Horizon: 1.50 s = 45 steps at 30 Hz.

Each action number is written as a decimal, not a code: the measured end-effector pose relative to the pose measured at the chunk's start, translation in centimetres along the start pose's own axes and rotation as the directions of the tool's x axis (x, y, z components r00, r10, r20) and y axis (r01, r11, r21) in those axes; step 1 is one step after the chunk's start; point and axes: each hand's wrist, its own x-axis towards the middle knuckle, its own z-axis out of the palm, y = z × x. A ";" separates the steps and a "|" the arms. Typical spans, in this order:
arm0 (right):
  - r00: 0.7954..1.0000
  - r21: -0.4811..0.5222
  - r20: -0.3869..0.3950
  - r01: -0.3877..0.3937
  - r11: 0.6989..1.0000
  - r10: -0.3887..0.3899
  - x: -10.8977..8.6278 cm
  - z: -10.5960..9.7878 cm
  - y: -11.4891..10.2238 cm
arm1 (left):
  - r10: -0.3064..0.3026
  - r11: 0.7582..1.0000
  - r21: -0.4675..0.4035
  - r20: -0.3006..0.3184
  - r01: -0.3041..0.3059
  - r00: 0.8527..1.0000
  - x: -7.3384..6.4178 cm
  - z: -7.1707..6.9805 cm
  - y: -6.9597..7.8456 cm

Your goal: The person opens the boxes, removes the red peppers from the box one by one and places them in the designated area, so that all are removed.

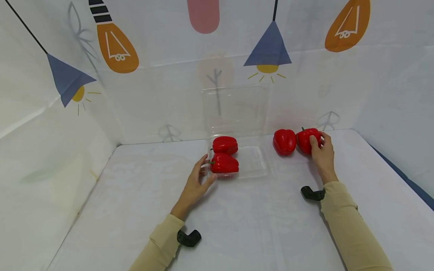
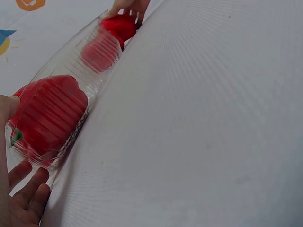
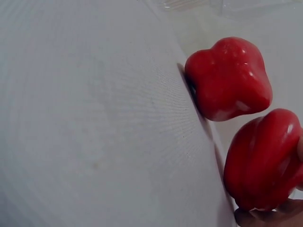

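Left hand (image 1: 194, 187) spreads beside a clear box (image 1: 252, 160); right hand (image 1: 323, 157) grips a red pepper (image 1: 304, 140).

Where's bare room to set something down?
Bare: the right half of the clear plastic container, beside two red bell peppers; the white table between the forearms and left of the left hand. Crowded: the container's left half, and beyond its right side, where the right hand grips one of two more peppers.

Head view: diffuse light, soft shadows | 2 wrist views: dimmer, fine ripples across tabletop (image 2: 199, 118) | glints on peppers (image 3: 229, 80)
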 end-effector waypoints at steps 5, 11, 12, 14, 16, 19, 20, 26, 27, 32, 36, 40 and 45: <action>0.999 -0.038 0.013 0.044 0.998 -0.043 0.1 0.1 0.4 | -0.007 1.000 -0.014 0.015 0.008 1.000 -0.6 -0.6 2.5; 1.000 -0.040 -0.001 0.031 0.999 -0.031 0.1 0.3 0.8 | -0.008 1.000 -0.009 0.025 0.008 1.000 -1.0 -0.9 3.8; 1.000 -0.041 0.000 0.026 0.999 -0.026 0.1 0.3 0.8 | -0.006 1.000 -0.010 0.025 0.006 1.000 -1.0 -0.9 3.9; 1.000 -0.041 0.000 0.019 0.999 -0.019 0.1 0.3 0.8 | -0.005 1.000 -0.011 0.026 0.005 1.000 -0.9 -1.0 3.9; 1.000 -0.039 0.000 0.016 0.999 -0.016 0.1 0.3 0.8 | -0.002 1.000 -0.013 0.026 0.003 1.000 -0.9 -0.9 3.7; 1.000 -0.037 0.008 0.017 0.999 -0.016 0.0 0.4 0.8 | -0.002 1.000 -0.019 0.025 0.002 1.000 -0.9 -0.9 3.7; 1.000 -0.035 0.010 0.017 0.999 -0.017 0.0 0.4 0.8 | -0.002 1.000 -0.020 0.025 0.003 1.000 -0.9 -0.9 3.6; 0.999 -0.038 0.032 -0.018 0.999 0.020 0.1 0.4 0.9 | -0.008 1.000 -0.018 0.026 0.009 1.000 -0.9 -1.0 3.7; 0.999 -0.041 0.037 -0.027 0.999 0.029 0.1 0.4 1.0 | -0.008 1.000 -0.017 0.027 0.009 1.000 -0.9 -1.0 3.8; 0.998 -0.048 0.050 -0.036 0.998 0.039 0.2 0.4 1.2 | -0.012 1.000 -0.020 0.033 0.013 0.999 -0.9 -1.0 3.8; 0.998 -0.042 0.055 -0.021 0.999 0.024 0.1 0.3 1.2 | -0.010 1.000 -0.020 0.033 0.011 0.999 -0.9 -1.0 3.8; 0.998 -0.034 0.062 -0.022 0.999 0.024 0.1 0.3 1.2 | -0.001 1.000 -0.019 0.026 0.001 1.000 -0.8 -0.9 3.6; 0.997 -0.028 0.066 -0.043 0.999 0.045 0.0 0.3 1.1 | 0.002 1.000 -0.022 0.028 -0.001 1.000 -0.8 -0.9 3.5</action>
